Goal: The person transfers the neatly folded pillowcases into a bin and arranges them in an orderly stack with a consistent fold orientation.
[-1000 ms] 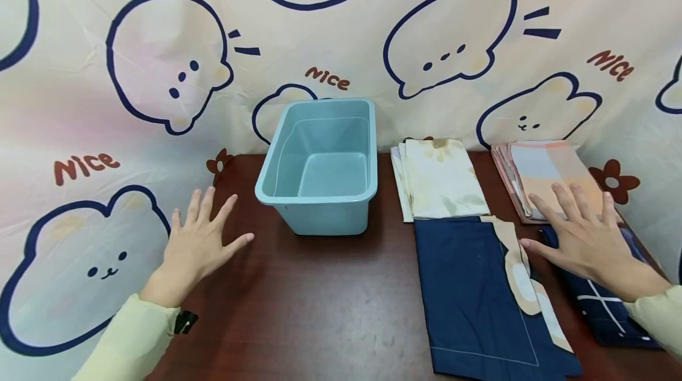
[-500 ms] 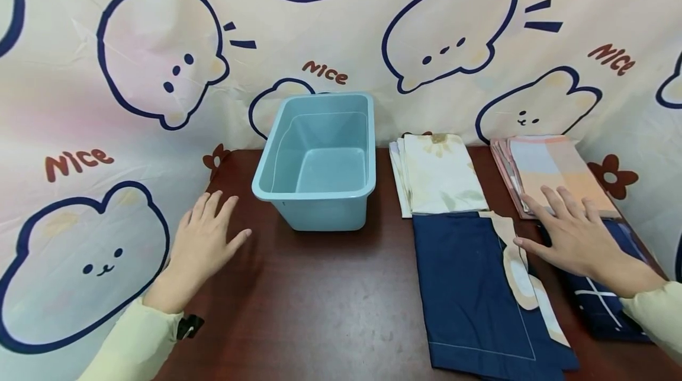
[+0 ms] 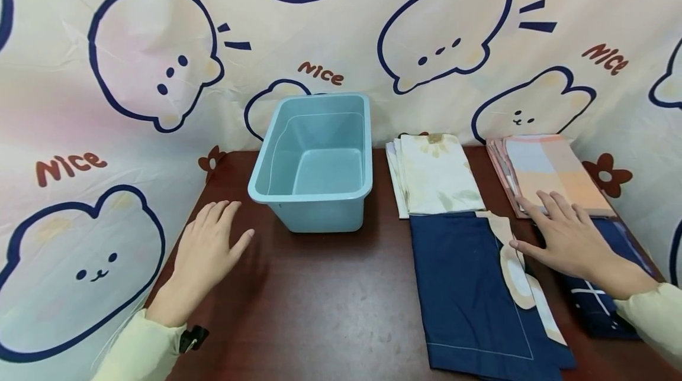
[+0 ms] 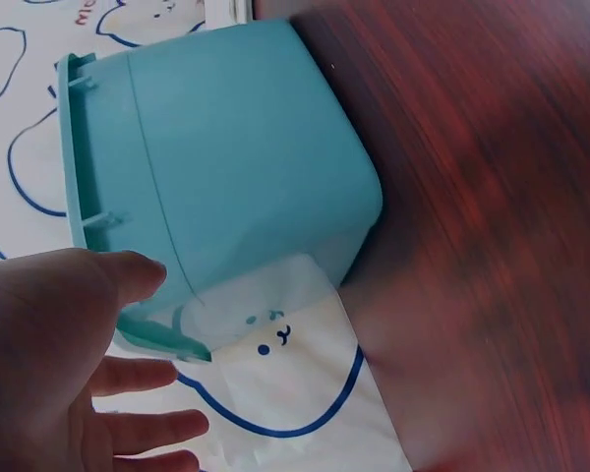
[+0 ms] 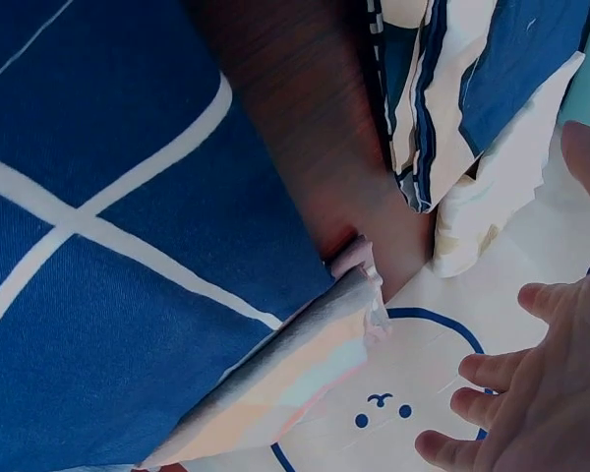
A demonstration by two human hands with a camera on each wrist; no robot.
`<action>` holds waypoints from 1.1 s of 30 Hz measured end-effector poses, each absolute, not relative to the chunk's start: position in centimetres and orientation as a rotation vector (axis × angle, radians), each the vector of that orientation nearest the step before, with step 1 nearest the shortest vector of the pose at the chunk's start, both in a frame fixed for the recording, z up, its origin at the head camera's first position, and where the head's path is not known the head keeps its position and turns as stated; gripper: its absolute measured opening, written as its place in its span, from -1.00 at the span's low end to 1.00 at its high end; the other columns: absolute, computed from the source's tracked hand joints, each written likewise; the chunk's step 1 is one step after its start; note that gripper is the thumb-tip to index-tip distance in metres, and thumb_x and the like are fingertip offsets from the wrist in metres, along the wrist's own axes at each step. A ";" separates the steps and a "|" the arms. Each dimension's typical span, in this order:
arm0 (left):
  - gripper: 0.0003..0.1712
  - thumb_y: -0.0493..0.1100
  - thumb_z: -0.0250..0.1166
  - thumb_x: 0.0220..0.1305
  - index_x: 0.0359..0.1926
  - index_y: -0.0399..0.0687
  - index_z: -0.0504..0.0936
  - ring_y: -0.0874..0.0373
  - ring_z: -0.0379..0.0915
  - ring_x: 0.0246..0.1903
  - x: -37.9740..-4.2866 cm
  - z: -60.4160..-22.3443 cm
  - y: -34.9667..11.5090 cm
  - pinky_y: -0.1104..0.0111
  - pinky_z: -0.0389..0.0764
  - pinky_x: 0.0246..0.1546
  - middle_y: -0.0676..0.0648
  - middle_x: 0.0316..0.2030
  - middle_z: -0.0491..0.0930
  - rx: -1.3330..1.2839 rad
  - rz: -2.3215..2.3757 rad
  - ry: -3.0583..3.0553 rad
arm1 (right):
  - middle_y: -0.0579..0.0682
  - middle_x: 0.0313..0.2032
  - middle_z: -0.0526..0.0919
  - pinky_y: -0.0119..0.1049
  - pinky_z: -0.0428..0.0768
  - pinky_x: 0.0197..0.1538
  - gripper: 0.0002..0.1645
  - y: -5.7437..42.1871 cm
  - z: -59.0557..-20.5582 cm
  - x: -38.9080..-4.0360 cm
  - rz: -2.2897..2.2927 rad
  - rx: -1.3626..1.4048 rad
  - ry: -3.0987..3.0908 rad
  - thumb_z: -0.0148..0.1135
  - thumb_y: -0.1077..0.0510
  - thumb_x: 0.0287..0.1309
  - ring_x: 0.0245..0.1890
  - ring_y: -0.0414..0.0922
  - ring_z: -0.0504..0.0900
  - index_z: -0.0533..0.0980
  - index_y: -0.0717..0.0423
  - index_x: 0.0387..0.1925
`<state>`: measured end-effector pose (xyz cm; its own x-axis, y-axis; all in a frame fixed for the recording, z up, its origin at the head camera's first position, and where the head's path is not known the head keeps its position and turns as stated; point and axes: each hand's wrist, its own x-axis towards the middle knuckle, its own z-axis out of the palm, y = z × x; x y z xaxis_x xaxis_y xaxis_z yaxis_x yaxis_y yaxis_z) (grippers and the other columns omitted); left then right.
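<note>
My left hand (image 3: 208, 248) hovers with fingers extended and thumb apart, left of a light blue plastic basin (image 3: 319, 215). In the left wrist view, the thumb overlaps the side of the basin (image 4: 246, 147). Over on the right, my right hand (image 3: 570, 245) is held with fingers spread and nothing in its grasp. It overlaps the near edge of a folded pink-and-orange checked cloth (image 3: 554, 162) and part of a folded navy cloth with white lines (image 3: 586, 316). Left of that hand lies a folded dark blue cloth (image 3: 463, 292) with beige and white shapes.
A folded white floral cloth (image 3: 442, 174) lies behind the dark blue one, right of the basin. The dark reddish-brown tabletop (image 3: 319, 298) meets a pale curtain (image 3: 426, 14) printed with bears, at the back and along both sides.
Both hands have come slightly lower, and the left fingers have drawn closer together. The head view has shifted a little; the basin and cloths stay in place.
</note>
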<state>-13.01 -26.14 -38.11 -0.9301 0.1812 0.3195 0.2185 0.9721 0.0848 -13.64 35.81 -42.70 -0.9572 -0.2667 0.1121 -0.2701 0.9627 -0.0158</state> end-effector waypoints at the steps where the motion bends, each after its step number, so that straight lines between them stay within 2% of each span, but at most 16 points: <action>1: -0.28 0.02 0.38 0.26 0.31 -0.28 0.43 -0.33 0.31 0.27 -12.9 -38.1 -26.0 -0.26 0.42 0.20 -0.39 0.23 0.47 -0.294 -0.172 -2.802 | 0.45 0.43 0.18 0.49 0.10 0.29 0.15 35.8 -42.7 -13.6 0.051 0.414 -3.000 0.32 -0.44 0.09 0.40 0.45 0.14 0.17 0.06 0.53; 5: -0.34 0.05 0.35 0.29 0.25 -0.30 0.49 -0.31 0.42 0.20 -12.6 -38.0 -25.6 -0.22 0.49 0.12 -0.37 0.14 0.58 -0.319 -0.171 -2.790 | 0.43 0.42 0.21 0.47 0.13 0.27 0.09 35.6 -42.8 -13.5 0.070 0.430 -2.989 0.33 -0.42 0.10 0.39 0.44 0.16 0.25 0.07 0.48; 9: -0.41 0.07 0.31 0.32 0.16 -0.30 0.56 -0.26 0.62 -0.02 -12.3 -38.1 -25.3 -0.15 0.59 -0.02 -0.34 -0.03 0.70 -0.325 -0.168 -2.820 | 0.41 0.40 0.25 0.47 0.15 0.27 0.05 35.5 -42.9 -13.4 0.069 0.433 -2.995 0.33 -0.41 0.11 0.40 0.43 0.17 0.35 0.16 0.42; 13: -0.42 0.09 0.29 0.33 0.14 -0.31 0.58 -0.23 0.68 -0.18 -12.1 -38.5 -25.1 -0.11 0.63 -0.12 -0.33 -0.14 0.74 -0.322 -0.165 -2.855 | 0.41 0.38 0.30 0.44 0.16 0.29 0.02 35.4 -43.1 -13.4 0.049 0.437 -3.001 0.32 -0.41 0.11 0.38 0.41 0.19 0.42 0.22 0.35; 21: -0.41 0.07 0.35 0.30 0.17 -0.26 0.56 -0.19 0.69 -0.25 -11.8 -38.8 -24.3 -0.05 0.66 -0.20 -0.30 -0.15 0.74 -0.350 -0.193 -2.862 | 0.39 0.31 0.40 0.43 0.37 0.16 -0.03 35.0 -43.1 -13.1 0.070 0.453 -3.012 0.31 -0.39 0.15 0.28 0.38 0.34 0.44 0.23 0.32; 26: -0.45 0.06 0.36 0.30 0.16 -0.21 0.58 -0.15 0.67 -0.30 -11.6 -38.6 -23.4 -0.01 0.66 -0.28 -0.25 -0.14 0.75 -0.345 -0.257 -2.888 | 0.38 0.30 0.42 0.41 0.41 0.14 -0.06 34.9 -43.2 -12.9 0.096 0.453 -3.015 0.33 -0.36 0.16 0.25 0.37 0.38 0.45 0.25 0.30; 29: -0.48 0.06 0.35 0.31 0.15 -0.16 0.59 -0.12 0.67 -0.27 -11.6 -38.8 -22.7 0.00 0.65 -0.29 -0.20 -0.08 0.74 -0.351 -0.322 -2.913 | 0.38 0.30 0.42 0.39 0.43 0.14 -0.08 34.8 -43.2 -13.0 0.097 0.440 -3.029 0.32 -0.35 0.18 0.25 0.37 0.40 0.45 0.24 0.30; 33: -0.51 0.06 0.34 0.32 0.15 -0.12 0.59 -0.10 0.67 -0.15 -11.8 -39.1 -21.6 -0.01 0.65 -0.20 -0.15 0.00 0.72 -0.381 -0.405 -2.936 | 0.40 0.30 0.44 0.39 0.45 0.13 -0.08 34.4 -43.2 -13.1 0.107 0.434 -3.054 0.30 -0.36 0.20 0.26 0.38 0.41 0.45 0.24 0.30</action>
<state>-11.78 -21.58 -39.13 -0.9560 0.2284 0.1840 0.2697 0.9312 0.2454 -13.11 34.42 -43.16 -0.9589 -0.2764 0.0645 -0.2802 0.9580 -0.0609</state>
